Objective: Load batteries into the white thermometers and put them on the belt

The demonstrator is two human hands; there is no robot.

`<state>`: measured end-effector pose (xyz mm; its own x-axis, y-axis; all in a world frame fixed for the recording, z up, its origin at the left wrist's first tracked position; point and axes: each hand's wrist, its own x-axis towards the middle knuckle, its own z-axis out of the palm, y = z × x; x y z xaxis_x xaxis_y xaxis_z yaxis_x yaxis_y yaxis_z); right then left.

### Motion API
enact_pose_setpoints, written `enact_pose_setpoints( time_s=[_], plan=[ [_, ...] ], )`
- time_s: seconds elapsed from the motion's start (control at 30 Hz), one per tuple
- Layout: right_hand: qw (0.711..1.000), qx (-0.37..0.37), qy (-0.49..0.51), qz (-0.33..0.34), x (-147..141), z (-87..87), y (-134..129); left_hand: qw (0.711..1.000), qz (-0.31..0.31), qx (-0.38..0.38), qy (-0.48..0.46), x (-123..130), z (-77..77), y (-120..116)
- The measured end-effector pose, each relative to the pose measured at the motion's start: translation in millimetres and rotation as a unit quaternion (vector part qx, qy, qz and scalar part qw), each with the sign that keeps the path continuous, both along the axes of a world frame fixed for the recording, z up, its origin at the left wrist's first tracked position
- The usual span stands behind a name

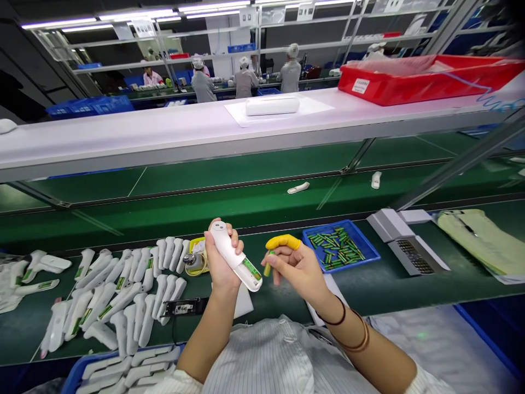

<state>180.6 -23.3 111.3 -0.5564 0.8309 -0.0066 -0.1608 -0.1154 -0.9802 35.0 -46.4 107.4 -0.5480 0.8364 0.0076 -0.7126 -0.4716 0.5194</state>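
My left hand is wrapped round a white handheld device, perhaps a forehead thermometer. Its battery compartment lies uncovered at the lower end, showing green inside. Just to the right, my right hand pinches a small green battery, apart from the device. A yellow finger cot covers its index finger. Beyond this hand sits a blue tray of loose green batteries.
Rows of similar white devices cover the bench's left. A yellow tray holds a small bottle. An open white box and a yellowish sheet lie right. A shelf crosses above the green conveyor; people work beyond.
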Motion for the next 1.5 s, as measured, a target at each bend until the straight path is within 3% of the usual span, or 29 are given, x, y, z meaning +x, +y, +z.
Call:
enact_pose_setpoints(
  time_s=[0.17, 0.23, 0.37, 0.5, 0.57, 0.7, 0.77, 0.93, 1.07, 1.17, 1.23, 1.3, 1.4, 1.5],
  plan=[
    [0.979, 0.182, -0.091, 0.004, -5.9, 2.3, -6.6, 1.0, 0.014, -0.004, 0.019, 1.6, 2.0, 1.1],
    [0.979, 0.183, -0.087, 0.01, -6.0, 3.0, -6.3, 1.0, 0.024, -0.012, 0.005, -1.4, 2.1, 1.3],
    [0.993, 0.094, -0.062, 0.042, -9.2, 2.3, -1.4, 0.999, 0.043, -0.024, -0.011, -3.2, 3.7, 0.4],
    [0.986, 0.089, -0.111, 0.088, -19.3, -3.5, 1.9, 0.998, 0.053, -0.041, 0.003, 4.9, 5.2, -1.9],
    [0.983, 0.117, -0.125, 0.064, -24.3, -7.2, 0.6, 0.996, 0.062, -0.061, -0.009, 8.4, 4.9, -2.7],
    [0.949, 0.296, -0.112, -0.014, -27.9, -13.0, -7.3, 0.989, 0.085, -0.097, -0.075, 7.8, 6.3, -2.6],
    [0.932, 0.349, -0.088, -0.035, -27.1, -15.4, -12.8, 0.985, 0.09, -0.108, -0.101, 5.7, 9.2, -1.9],
    [0.928, 0.365, -0.064, -0.043, -23.0, -21.1, -25.2, 0.98, 0.106, -0.125, -0.109, 4.4, 14.1, 0.1],
    [0.913, 0.399, -0.09, -0.001, -19.2, -30.8, -23.9, 0.977, 0.131, -0.151, -0.079, 4.7, 10.3, 3.4],
    [0.938, 0.324, -0.12, -0.02, -16.0, -37.0, -16.8, 0.99, 0.061, -0.121, -0.033, 3.5, 8.5, 3.9],
    [0.974, 0.206, -0.089, -0.038, -14.6, -36.5, -12.6, 0.994, -0.045, -0.101, 0.02, 2.9, 7.6, 1.1],
    [0.996, 0.09, -0.014, -0.012, -14.4, -32.5, -10.2, 0.983, -0.125, -0.099, 0.095, 3.3, 5.6, -3.4],
    [0.997, -0.004, 0.066, 0.042, -14.8, -25.5, -9.8, 0.966, -0.131, -0.098, 0.199, 4.2, 1.4, -8.8],
    [0.992, -0.054, 0.095, 0.063, -14.1, -22.7, -11.6, 0.96, -0.138, -0.098, 0.223, 1.0, -2.1, -11.4]
  ],
)
